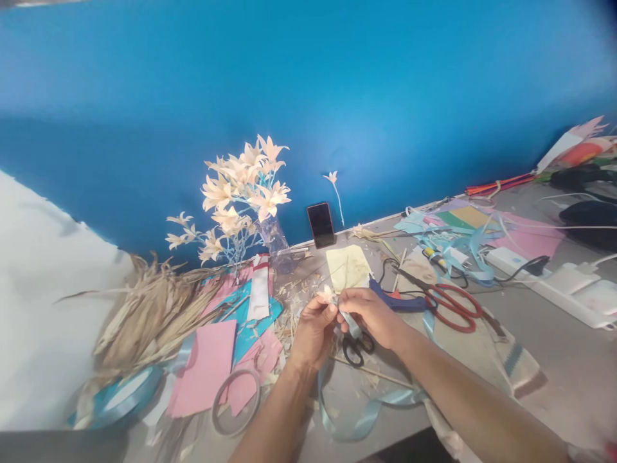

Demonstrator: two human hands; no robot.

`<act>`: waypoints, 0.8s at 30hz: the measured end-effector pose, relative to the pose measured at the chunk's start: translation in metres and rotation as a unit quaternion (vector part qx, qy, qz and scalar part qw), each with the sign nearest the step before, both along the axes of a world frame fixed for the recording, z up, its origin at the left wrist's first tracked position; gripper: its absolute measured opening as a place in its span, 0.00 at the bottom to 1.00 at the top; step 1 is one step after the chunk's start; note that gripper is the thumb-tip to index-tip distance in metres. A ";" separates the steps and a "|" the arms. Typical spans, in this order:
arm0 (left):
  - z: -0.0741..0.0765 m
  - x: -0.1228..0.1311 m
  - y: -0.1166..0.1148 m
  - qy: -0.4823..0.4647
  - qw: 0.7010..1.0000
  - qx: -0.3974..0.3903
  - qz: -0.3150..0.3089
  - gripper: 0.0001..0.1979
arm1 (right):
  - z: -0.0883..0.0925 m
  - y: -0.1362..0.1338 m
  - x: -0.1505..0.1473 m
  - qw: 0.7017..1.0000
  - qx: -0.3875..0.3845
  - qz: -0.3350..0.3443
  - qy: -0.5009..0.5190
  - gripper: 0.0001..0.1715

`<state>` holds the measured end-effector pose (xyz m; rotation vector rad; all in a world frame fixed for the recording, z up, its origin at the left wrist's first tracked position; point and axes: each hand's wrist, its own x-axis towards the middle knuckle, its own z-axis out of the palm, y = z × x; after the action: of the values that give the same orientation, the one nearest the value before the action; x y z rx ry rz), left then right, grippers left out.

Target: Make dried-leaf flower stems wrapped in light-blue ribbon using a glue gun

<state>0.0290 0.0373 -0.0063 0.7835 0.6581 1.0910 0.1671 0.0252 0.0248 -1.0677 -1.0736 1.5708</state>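
Observation:
Between the fingertips of my left hand [312, 329] is a small cream artificial flower [326, 294], its petals pointing up and away. My right hand [370, 313] is closed right beside it, pinching a light blue ribbon [353, 326] at the flower's base. The fingers hide most of the stem and the wrapped part. More light blue ribbon [369, 419] loops over the table below my wrists. Black-handled scissors [357, 350] lie just under my hands. To the right are a blue glue gun [400, 301] and large red-handled scissors [457, 308].
Cream flowers [241, 180] stand in a clear vase [277, 241] at the blue wall, beside a phone [321, 225] and a single flower [332, 179]. Dried husks [139, 315], pink sheets [205, 366] and a tape roll [236, 402] lie left. A power strip [554, 289] sits right.

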 end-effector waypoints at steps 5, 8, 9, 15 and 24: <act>0.000 0.002 0.000 0.007 1.000 0.019 0.018 0.13 | -0.004 0.002 -0.001 0.999 -0.036 0.010 0.037 0.07; 0.002 0.003 -0.001 0.012 0.999 0.021 0.028 0.12 | -0.005 0.003 -0.002 0.998 -0.048 -0.003 0.046 0.08; 0.003 0.004 -0.002 0.018 0.999 0.020 0.034 0.12 | -0.005 0.003 -0.003 0.998 -0.046 -0.014 0.045 0.08; 0.003 0.009 -0.004 0.054 0.992 0.037 0.104 0.10 | -0.008 0.004 -0.009 0.986 0.050 -0.134 -0.089 0.09; 0.008 0.013 -0.008 -0.009 0.992 -0.037 0.120 0.13 | -0.014 0.000 -0.011 0.933 0.178 -0.198 -0.241 0.07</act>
<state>0.0416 0.0290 0.0015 0.6419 0.7870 1.2828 0.1565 0.0252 0.0105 -1.3449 -1.3038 0.7697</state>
